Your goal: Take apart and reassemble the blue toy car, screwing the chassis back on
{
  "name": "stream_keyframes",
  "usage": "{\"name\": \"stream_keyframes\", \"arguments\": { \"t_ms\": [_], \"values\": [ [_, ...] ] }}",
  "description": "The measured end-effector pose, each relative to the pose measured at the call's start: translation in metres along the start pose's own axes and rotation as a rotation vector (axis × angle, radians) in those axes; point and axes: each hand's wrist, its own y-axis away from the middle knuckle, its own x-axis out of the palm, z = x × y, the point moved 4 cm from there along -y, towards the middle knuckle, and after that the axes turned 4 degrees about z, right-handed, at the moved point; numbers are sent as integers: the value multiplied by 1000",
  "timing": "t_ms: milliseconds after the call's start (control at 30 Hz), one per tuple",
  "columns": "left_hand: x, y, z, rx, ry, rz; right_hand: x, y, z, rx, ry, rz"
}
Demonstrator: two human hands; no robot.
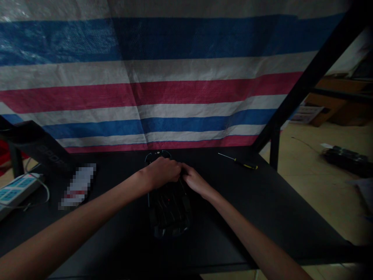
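Head view shows a black worktop [285, 210]. On it, in the middle, sits a black thing like a toy car [169, 212]. The left hand [164, 171] bends over its far part, fingers curled. The right hand [194, 179] is at its right side, with its fingertips by the left hand's. It is too dark to tell what each grip is clamped on. Off left is a white power strip [20, 192]. Farther, to the right, lies a screwdriver [246, 164]. Behind everything hangs a striped sheet [186, 93].
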Motion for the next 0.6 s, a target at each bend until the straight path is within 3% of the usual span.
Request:
{"name": "stream_keyframes", "arguments": {
  "t_ms": [200, 367, 467, 600],
  "values": [
    [1, -1, -4, 24, -72, -16, 0, 1, 6, 6, -19, -4],
    [-12, 1, 1, 4, -16, -20, -6, 1, 11, 51, -60, -25],
    [-15, -5, 4, 30, 61, -9, -19, -1, 10, 84, -88, -63],
    [-5, -25, 3, 83, 173, -31, -47, -5, 8, 87, -89, -176]
  ]
}}
